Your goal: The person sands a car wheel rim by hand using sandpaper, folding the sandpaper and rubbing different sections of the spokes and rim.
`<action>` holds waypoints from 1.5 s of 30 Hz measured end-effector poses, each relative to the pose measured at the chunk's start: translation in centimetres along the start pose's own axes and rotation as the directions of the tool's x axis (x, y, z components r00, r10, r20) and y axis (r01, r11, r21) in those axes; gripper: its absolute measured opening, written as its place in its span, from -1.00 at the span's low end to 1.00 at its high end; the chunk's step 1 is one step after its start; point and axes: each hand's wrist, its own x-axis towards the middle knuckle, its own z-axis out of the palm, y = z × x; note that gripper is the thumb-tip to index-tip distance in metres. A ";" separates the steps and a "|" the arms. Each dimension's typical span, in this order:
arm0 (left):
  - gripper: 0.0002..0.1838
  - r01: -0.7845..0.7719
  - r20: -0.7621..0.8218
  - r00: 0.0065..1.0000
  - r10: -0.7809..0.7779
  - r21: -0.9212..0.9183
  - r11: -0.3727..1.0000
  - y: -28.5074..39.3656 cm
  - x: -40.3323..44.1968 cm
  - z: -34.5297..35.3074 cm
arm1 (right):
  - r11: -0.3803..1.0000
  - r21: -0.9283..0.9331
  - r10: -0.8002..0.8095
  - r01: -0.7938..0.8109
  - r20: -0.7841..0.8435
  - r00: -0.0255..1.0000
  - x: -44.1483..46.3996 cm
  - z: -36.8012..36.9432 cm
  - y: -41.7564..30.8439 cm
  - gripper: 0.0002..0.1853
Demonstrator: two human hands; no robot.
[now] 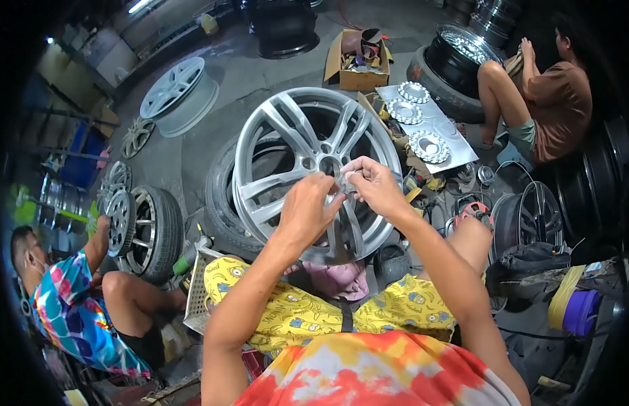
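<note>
A large silver alloy wheel (270,184) with paired spokes lies in front of me, partly over a black tire (222,196). Above its hub, my left hand (308,206) and my right hand (375,188) come close together with fingers bent and pinched. Something small and greyish seems to be between the fingertips, but I cannot make out what it is. The lower spokes are partly hidden behind my left hand. A pink cloth (338,281) sits below the wheel's near edge, between my knees.
Chrome center caps (429,147) lie on a flat panel (458,150) at right, near a cardboard box (364,80) of scraps. One person (554,101) sits at right. Another person (74,298) sits at left, touching a wheel (121,223). Another silver wheel (186,108) lies back left.
</note>
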 end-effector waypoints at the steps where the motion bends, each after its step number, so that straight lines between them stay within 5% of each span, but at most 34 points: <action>1: -0.77 0.038 0.027 0.999 -0.036 -0.064 0.997 0.2 0.2 0.5 | 0.999 -0.015 0.030 -0.030 0.029 0.999 -0.2 -0.6 -0.2 -0.82; 5: -0.76 0.267 0.140 0.961 -0.239 -0.249 0.931 0.2 1.5 2.1 | 0.962 0.265 0.067 -0.062 -0.010 0.998 -1.2 -3.3 1.2 -0.61; 10: -0.74 0.399 0.292 0.906 -0.306 -0.351 0.847 -2.3 2.1 3.6 | 0.992 0.117 -0.037 0.054 -0.141 0.989 -1.0 -4.4 4.8 -0.67; 14: -0.71 0.432 0.359 0.891 -0.277 -0.487 0.759 -2.4 2.1 4.5 | 0.994 0.040 -0.105 0.106 -0.014 0.994 -1.7 -4.3 5.0 -0.81; 19: -0.73 0.464 0.462 0.859 -0.223 -0.515 0.721 -1.3 3.0 4.5 | 0.986 -0.013 -0.169 0.168 -0.073 0.983 -2.8 -5.4 5.4 -0.75; 22: -0.72 0.508 0.480 0.850 -0.216 -0.642 0.574 -1.5 3.5 4.1 | 0.988 -0.072 -0.135 0.133 -0.014 0.991 -3.5 -6.3 5.0 -0.75; 27: -0.74 0.520 0.496 0.843 -0.211 -0.649 0.555 -0.8 3.6 3.2 | 0.994 -0.074 -0.076 0.084 0.113 0.991 -3.8 -6.3 5.3 -0.76; 31: -0.78 0.471 0.456 0.871 -0.183 -0.669 0.575 -1.2 3.4 3.5 | 0.989 0.099 -0.121 0.108 0.128 0.984 -3.9 -5.7 4.9 -0.72; 37: -0.80 0.401 0.353 0.910 -0.219 -0.609 0.685 -1.0 2.8 4.2 | 0.998 -0.031 -0.049 0.051 0.086 0.995 -3.9 -5.2 4.6 -0.70; 39: -0.78 0.391 0.345 0.911 -0.225 -0.552 0.737 -1.0 2.8 4.1 | 0.981 -0.099 -0.158 0.166 0.080 0.984 -3.7 -5.2 4.7 -0.67; 45: -0.77 0.508 0.507 0.840 -0.193 -0.611 0.607 -1.5 3.3 3.2 | 0.984 -0.064 -0.158 0.168 0.141 0.977 -3.5 -5.5 5.3 -0.74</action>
